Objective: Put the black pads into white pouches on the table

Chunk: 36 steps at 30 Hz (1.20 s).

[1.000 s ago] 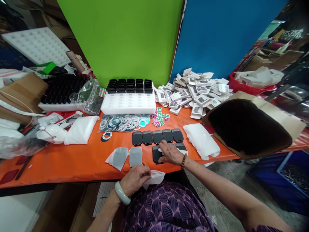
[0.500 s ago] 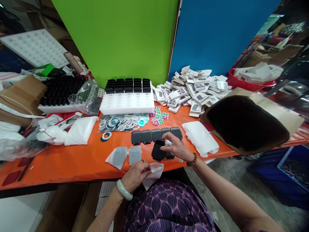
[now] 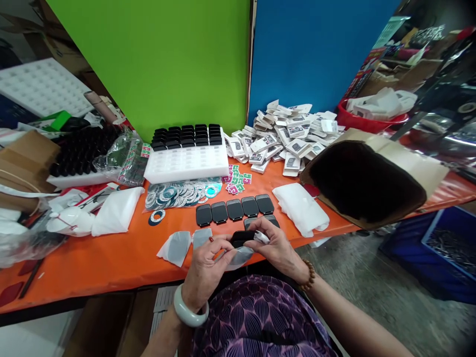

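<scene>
My two hands meet just above the near edge of the orange table (image 3: 111,258). My left hand (image 3: 206,266) pinches a small translucent pouch (image 3: 240,256) by its mouth. My right hand (image 3: 273,244) grips a flat black pad (image 3: 241,238) and holds its end at the pouch's opening. Behind them a row of several more black pads (image 3: 235,209) lies on the table. Two filled pouches (image 3: 182,245) lie to the left of my hands.
A white foam tray (image 3: 186,163) with black pads in its back rows stands further back, round stickers (image 3: 178,193) before it. A heap of small white boxes (image 3: 286,139) lies at the back right, an open cardboard box (image 3: 375,173) and white bags (image 3: 301,208) to the right.
My right hand lifted a black pad off the table and brought it toward me. My left hand rose with the pouch to meet it.
</scene>
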Motion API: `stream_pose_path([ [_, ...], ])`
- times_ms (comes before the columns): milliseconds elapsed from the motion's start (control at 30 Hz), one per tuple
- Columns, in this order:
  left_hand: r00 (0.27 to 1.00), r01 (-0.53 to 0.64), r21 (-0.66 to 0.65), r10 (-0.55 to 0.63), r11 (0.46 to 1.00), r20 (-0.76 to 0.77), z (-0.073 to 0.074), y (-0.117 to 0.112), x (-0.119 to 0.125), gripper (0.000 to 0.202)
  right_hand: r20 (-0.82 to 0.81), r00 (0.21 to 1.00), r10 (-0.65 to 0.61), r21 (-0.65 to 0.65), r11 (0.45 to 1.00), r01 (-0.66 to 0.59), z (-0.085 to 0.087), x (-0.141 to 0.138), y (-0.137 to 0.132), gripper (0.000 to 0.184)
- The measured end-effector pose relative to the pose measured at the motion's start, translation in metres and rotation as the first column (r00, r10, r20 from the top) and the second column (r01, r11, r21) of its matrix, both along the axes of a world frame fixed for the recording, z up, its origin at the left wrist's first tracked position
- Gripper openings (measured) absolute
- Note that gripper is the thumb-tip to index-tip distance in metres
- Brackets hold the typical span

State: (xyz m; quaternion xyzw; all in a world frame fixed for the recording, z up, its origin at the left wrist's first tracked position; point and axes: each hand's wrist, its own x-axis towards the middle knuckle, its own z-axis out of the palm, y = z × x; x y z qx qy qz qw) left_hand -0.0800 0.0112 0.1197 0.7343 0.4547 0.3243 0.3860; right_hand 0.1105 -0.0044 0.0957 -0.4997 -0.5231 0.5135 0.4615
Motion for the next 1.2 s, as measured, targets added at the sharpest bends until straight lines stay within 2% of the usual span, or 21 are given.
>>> stream_pose_path([
  [167,0.986,-0.020,-0.107,0.037,0.994,0.163,0.018,-0.001,0.008,0.013,-0.037,0.999,-0.002,0.005,1.000,0.002,0.009,0.004,-0.005,0.023],
  [233,0.984,-0.004,-0.116,0.024,0.993,0.178,0.024,0.000,0.010,0.014,-0.014,1.000,0.009,0.021,1.000,-0.009,0.015,0.008,-0.006,0.032],
  [333,0.985,0.010,-0.101,0.008,0.995,0.175,0.026,0.005,0.011,0.015,0.137,0.988,0.069,0.122,0.989,-0.086,0.021,0.012,-0.001,0.056],
  [367,0.985,0.014,-0.097,0.003,0.995,0.171,0.025,0.008,0.011,0.015,0.206,0.974,0.089,0.171,0.977,-0.125,0.019,0.010,0.002,0.056],
  [400,0.986,0.020,-0.099,-0.003,0.995,0.166,0.023,0.011,0.011,0.015,0.270,0.957,0.104,0.212,0.963,-0.164,0.016,0.008,0.006,0.049],
  [467,0.987,0.035,-0.107,-0.018,0.994,0.157,0.019,0.016,0.011,0.015,0.334,0.935,0.115,0.249,0.947,-0.205,0.006,-0.001,0.015,0.022],
  [533,0.989,0.022,-0.097,-0.008,0.995,0.151,0.014,0.020,0.009,0.016,0.288,0.950,0.122,0.221,0.957,-0.189,-0.005,-0.010,0.022,0.025],
  [600,0.985,-0.061,-0.045,0.068,0.997,0.161,0.010,0.021,0.006,0.014,0.192,0.973,0.130,0.156,0.975,-0.161,-0.013,-0.014,0.027,0.029],
  [633,0.975,-0.139,0.007,0.136,0.990,0.176,0.008,0.020,0.003,0.012,0.146,0.981,0.130,0.124,0.981,-0.149,-0.015,-0.015,0.028,0.029],
  [667,0.958,-0.234,0.071,0.217,0.970,0.189,0.006,0.017,0.001,0.012,0.107,0.986,0.129,0.093,0.986,-0.139,-0.015,-0.014,0.028,0.029],
  [733,0.907,-0.409,0.211,0.369,0.888,0.205,0.001,0.008,-0.003,0.010,0.036,0.994,0.108,0.039,0.993,-0.109,-0.014,-0.012,0.028,0.032],
  [767,0.889,-0.455,0.265,0.414,0.850,0.198,-0.001,0.002,-0.004,0.008,-0.003,0.996,0.088,0.011,0.996,-0.088,-0.012,-0.010,0.028,0.033],
  [800,0.884,-0.466,0.293,0.433,0.835,0.173,-0.005,-0.005,-0.003,0.006,-0.044,0.997,0.066,-0.021,0.998,-0.067,-0.011,-0.010,0.027,0.035],
  [833,0.891,-0.454,0.287,0.434,0.843,0.134,-0.009,-0.011,-0.002,0.006,-0.083,0.996,0.043,-0.055,0.997,-0.047,-0.009,-0.009,0.027,0.037],
  [900,0.913,-0.407,0.186,0.404,0.894,0.052,-0.018,-0.022,0.003,0.013,-0.159,0.987,0.014,-0.118,0.993,-0.033,-0.008,-0.011,0.027,0.039],
  [967,0.925,-0.379,0.007,0.379,0.925,0.015,-0.029,-0.026,0.009,0.025,-0.236,0.972,0.004,-0.160,0.986,-0.043,-0.009,-0.014,0.026,0.041],
  [1033,0.923,-0.358,-0.201,0.378,0.912,0.074,-0.040,-0.025,0.012,0.030,-0.303,0.953,0.002,-0.189,0.980,-0.062,-0.012,-0.018,0.025,0.043],
  [1100,0.896,-0.309,-0.371,0.398,0.876,0.194,-0.048,-0.021,0.012,0.034,-0.336,0.942,0.002,-0.218,0.973,-0.080,-0.016,-0.021,0.025,0.045],
  [1200,0.856,-0.167,-0.538,0.392,0.826,0.337,-0.053,-0.015,0.008,0.040,-0.290,0.956,0.033,-0.237,0.966,-0.105,-0.019,-0.021,0.025,0.045],
])
